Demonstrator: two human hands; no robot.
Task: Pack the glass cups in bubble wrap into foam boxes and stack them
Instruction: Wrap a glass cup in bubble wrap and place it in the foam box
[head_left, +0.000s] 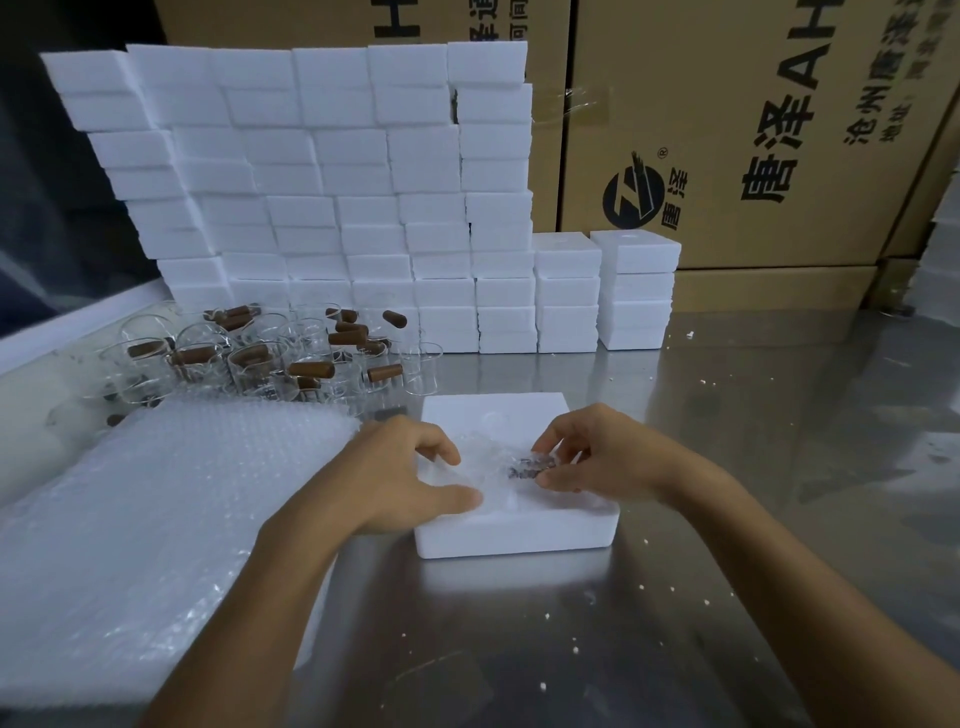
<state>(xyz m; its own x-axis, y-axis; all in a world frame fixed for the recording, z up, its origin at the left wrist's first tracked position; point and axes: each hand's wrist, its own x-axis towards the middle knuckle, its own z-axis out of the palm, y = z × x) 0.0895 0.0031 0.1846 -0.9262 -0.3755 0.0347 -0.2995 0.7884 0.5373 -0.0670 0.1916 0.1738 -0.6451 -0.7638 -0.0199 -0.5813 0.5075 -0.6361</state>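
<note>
stainless steel table (753, 441) carries the work area, with printed cardboard cartons (753, 130) standing behind it; their lettering is cut off at the top and right edges of the view

hidden or unclear:
- wrapped glass cup (498, 462) lies in the recess of the open foam box (519, 535); through the bubble wrap only a dark brown patch shows, and the outline of the glass cannot be made out
- far part of the foam box behind the hands is a flat white slab; whether it is a separate lid cannot be told
- loose glass cups (260, 358) with brown handles crowd together at the left rear, overlapping so that single cups are hard to separate
- bubble wrap stack (156, 545) runs out of view at the left edge

fingers:
- left hand (395, 478) curls over the left side of the wrapped glass cup, thumb extended flat along the near rim of the box, fingertips pressing the wrap
- right hand (597, 457) pinches the wrap at the right side of the cup, thumb and bent fingers set narrow around the dark patch

stacked foam boxes (311, 182) form a wall at the rear, with two short stacks (602, 291) at its right end
</note>
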